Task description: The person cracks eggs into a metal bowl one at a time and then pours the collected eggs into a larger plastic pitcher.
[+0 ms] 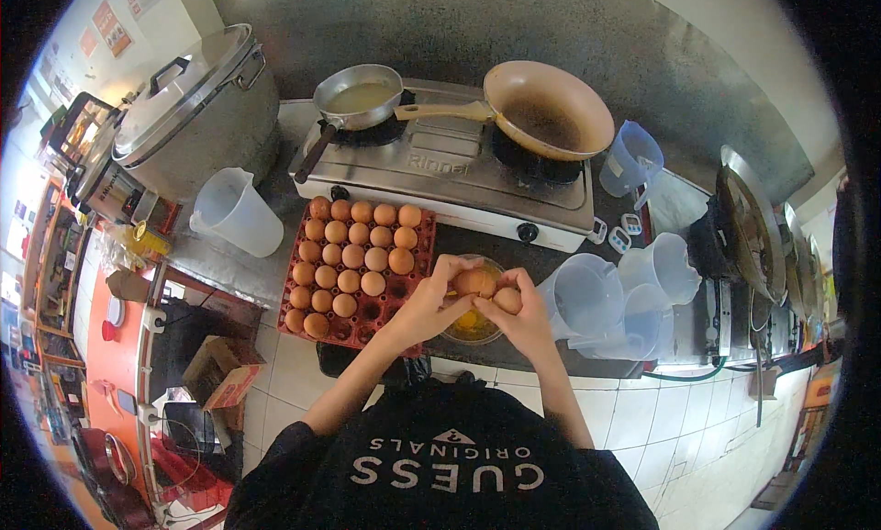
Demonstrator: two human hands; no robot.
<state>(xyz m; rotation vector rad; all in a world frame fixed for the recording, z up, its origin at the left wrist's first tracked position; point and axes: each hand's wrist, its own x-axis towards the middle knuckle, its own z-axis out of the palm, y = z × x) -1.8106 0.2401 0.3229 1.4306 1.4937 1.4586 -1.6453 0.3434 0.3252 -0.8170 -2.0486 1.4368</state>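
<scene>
Above a clear bowl (497, 336), my two hands meet at their fingertips. Brown eggshell (475, 283) is between the fingers of my left hand (439, 301). A second rounded brown shell piece (508, 299) sits in my right hand (524, 316); whether the two are halves of one egg, I cannot tell. Yellow yolk (468, 321) shows in the bowl under my thumbs, and my hands hide much of the bowl. Just left of it lies a red egg tray (392, 310) with rows of brown eggs (352, 257) and several vacant pockets on its right side.
Behind stands a Rinnai gas stove (440, 165) with a small saucepan of liquid (358, 98) and a beige frying pan (550, 110). Plastic jugs (585, 296) crowd the right side. Another jug (237, 213) and a large lidded pot (206, 110) are at left. Digital timers (619, 239) lie by the stove.
</scene>
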